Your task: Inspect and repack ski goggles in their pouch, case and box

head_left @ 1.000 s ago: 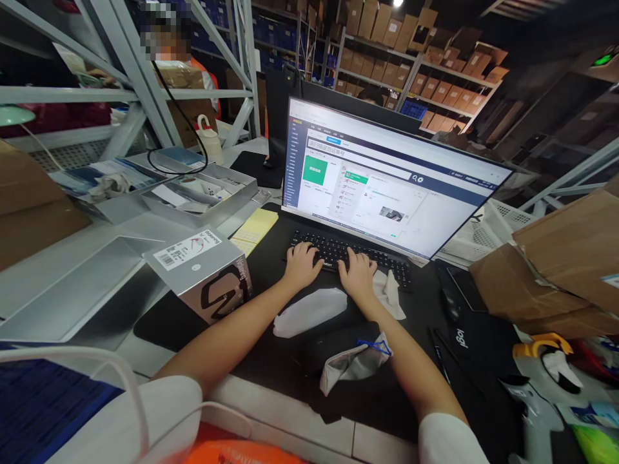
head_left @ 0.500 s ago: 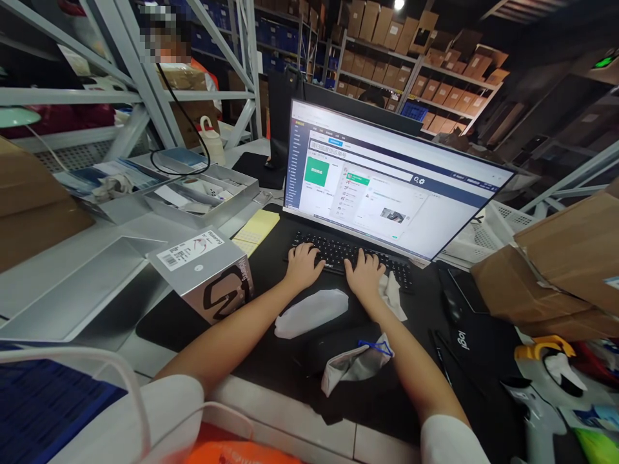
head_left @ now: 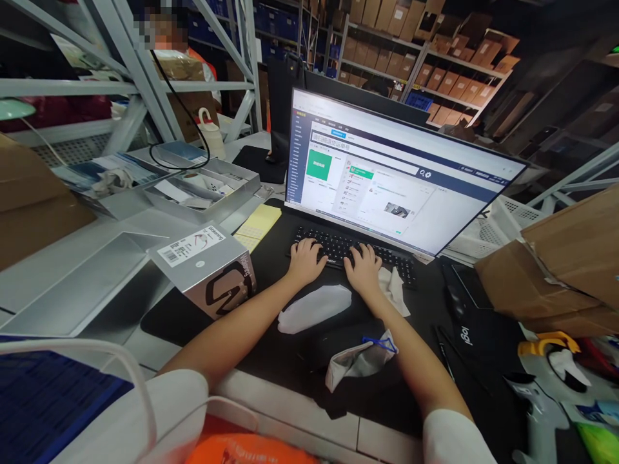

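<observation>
Both of my hands rest on a black keyboard (head_left: 338, 242) in front of a lit monitor (head_left: 377, 174). My left hand (head_left: 305, 263) lies over its left part, fingers spread on the keys. Over the middle keys is my right hand (head_left: 363, 269), fingers apart and slightly bent, holding nothing. Between my forearms lies a white, elongated soft pouch (head_left: 315, 309). Nearer to me is a grey cloth pouch (head_left: 360, 362) with a blue drawstring. A crumpled pale cloth (head_left: 394, 290) sits just right of my right hand.
Left of my arm stands a silver and brown printed box (head_left: 203, 264), with an open silver tray (head_left: 91, 283) beside it. Yellow notes (head_left: 258, 225) lie by the keyboard. To the right are a mouse (head_left: 453, 298), cardboard boxes (head_left: 561, 270) and a handheld scanner (head_left: 536, 406).
The view has tilted slightly downward and shifted. Both hands stay on the keyboard, with small changes in finger position. Nothing on the desk has visibly moved.
</observation>
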Motion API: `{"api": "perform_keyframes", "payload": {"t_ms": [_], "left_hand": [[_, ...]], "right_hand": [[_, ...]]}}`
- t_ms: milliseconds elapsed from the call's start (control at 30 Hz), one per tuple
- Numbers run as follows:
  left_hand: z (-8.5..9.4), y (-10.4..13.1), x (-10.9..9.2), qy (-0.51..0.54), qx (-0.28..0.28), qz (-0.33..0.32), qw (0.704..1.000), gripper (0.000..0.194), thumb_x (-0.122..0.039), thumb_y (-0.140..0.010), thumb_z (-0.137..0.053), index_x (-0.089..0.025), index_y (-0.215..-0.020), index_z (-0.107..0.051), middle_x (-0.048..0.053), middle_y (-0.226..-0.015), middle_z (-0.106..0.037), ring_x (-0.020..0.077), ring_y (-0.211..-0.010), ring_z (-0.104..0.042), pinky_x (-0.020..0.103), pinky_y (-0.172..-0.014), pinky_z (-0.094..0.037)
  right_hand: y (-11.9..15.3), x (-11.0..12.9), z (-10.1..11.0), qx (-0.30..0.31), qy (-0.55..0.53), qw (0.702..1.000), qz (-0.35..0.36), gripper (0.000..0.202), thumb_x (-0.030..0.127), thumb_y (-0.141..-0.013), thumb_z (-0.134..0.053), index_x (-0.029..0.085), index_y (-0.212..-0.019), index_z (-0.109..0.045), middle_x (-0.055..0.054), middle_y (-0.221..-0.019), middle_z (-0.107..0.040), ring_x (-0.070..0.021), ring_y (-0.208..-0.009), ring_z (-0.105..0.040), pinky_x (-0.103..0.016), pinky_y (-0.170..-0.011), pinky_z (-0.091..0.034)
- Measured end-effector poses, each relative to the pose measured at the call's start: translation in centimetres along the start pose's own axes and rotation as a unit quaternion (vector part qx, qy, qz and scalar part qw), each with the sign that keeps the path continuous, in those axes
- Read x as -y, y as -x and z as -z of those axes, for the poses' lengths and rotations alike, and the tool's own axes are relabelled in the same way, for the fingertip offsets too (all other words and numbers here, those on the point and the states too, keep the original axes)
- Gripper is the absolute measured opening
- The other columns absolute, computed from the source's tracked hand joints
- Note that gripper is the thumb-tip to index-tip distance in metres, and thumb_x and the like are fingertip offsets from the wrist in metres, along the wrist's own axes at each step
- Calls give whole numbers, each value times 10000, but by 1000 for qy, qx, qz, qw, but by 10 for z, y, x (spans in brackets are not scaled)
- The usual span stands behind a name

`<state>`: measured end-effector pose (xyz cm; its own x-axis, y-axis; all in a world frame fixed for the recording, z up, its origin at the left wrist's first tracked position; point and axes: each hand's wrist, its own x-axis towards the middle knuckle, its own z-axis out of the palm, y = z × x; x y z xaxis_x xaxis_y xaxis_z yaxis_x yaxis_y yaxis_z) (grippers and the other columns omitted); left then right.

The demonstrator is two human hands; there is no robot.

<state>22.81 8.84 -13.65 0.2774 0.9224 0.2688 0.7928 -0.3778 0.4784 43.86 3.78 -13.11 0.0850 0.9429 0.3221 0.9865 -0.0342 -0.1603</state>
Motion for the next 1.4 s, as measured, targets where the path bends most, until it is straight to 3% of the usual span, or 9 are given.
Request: {"api": "perform_keyframes", "payload": {"t_ms": [167,333,533,800,933,1033,1133,1233,1400], "left_hand": [[0,0,1,1,1,-3,1000,371,-371,-1059,-632,-195,-1357,-765,215,-1600,-666,405,-1578,-544,614,-1302,-419],[0,0,1,1,1,-5,1000,374,-381,-1062,-620,-203,-1357,-766,217,-1595,-670,401,-1571,-543,620,-1300,-416],[3,1,-2,-7,10,4,1000,461,-390,-1080,-597,-164,-1455,-740,238,-1648,-639,418,-1613,-515,644,-1340,-386],[7,0,-6,0,15,35,999,547,-400,-1062,-595,-141,-1531,-699,253,-1746,-555,445,-1727,-362,730,-1401,-262],[18,-3,-15,36,-24,11,999,479,-353,-1051,-607,-146,-1463,-739,243,-1738,-560,444,-1731,-357,735,-1407,-254],[41,-5,-31,53,-41,-28,997,401,-332,-1031,-657,-162,-1368,-791,219,-1683,-618,431,-1707,-403,682,-1404,-306],[75,-5,-52,65,-1,-71,995,368,-348,-1058,-637,-171,-1330,-811,189,-1543,-733,386,-1559,-594,585,-1339,-439],[105,6,-68,45,92,-104,989,405,-407,-1088,-598,-168,-1327,-822,164,-1376,-820,357,-1333,-754,508,-1200,-563],[118,53,-59,-45,223,-114,967,474,-503,-1037,-680,-171,-1335,-840,194,-1323,-839,403,-1225,-805,493,-1059,-609]], "right_hand": [[-1,1,4,9,-2,1000,6,475,388,-1135,-508,162,-1453,-779,-254,-1780,-511,-428,-1667,-385,-607,-1212,-395],[-1,1,7,23,-24,999,19,414,373,-1134,-519,157,-1287,-837,-244,-1691,-620,-423,-1644,-431,-611,-1217,-403],[0,0,2,19,-17,1000,3,449,350,-1134,-540,130,-1452,-767,-261,-1691,-613,-402,-1623,-484,-570,-1251,-412],[-1,-7,-3,-5,-57,998,18,418,335,-1110,-551,132,-1382,-796,-259,-1664,-636,-403,-1605,-499,-578,-1257,-409],[-2,-7,-3,-13,-71,997,17,389,300,-1095,-553,137,-1334,-814,-253,-1632,-665,-394,-1586,-524,-567,-1255,-414],[-3,-7,-1,-7,-73,997,16,381,285,-1088,-558,132,-1317,-820,-252,-1618,-677,-392,-1581,-531,-563,-1253,-418],[-3,-5,2,2,-71,997,16,385,288,-1088,-551,128,-1313,-819,-259,-1604,-682,-394,-1568,-538,-571,-1247,-425],[-3,-3,4,10,-62,998,8,412,304,-1090,-547,112,-1351,-802,-284,-1631,-651,-406,-1556,-541,-589,-1235,-441],[-2,2,10,32,-42,998,-16,456,340,-1111,-552,88,-1421,-770,-300,-1687,-597,-418,-1573,-531,-597,-1244,-453]]}}
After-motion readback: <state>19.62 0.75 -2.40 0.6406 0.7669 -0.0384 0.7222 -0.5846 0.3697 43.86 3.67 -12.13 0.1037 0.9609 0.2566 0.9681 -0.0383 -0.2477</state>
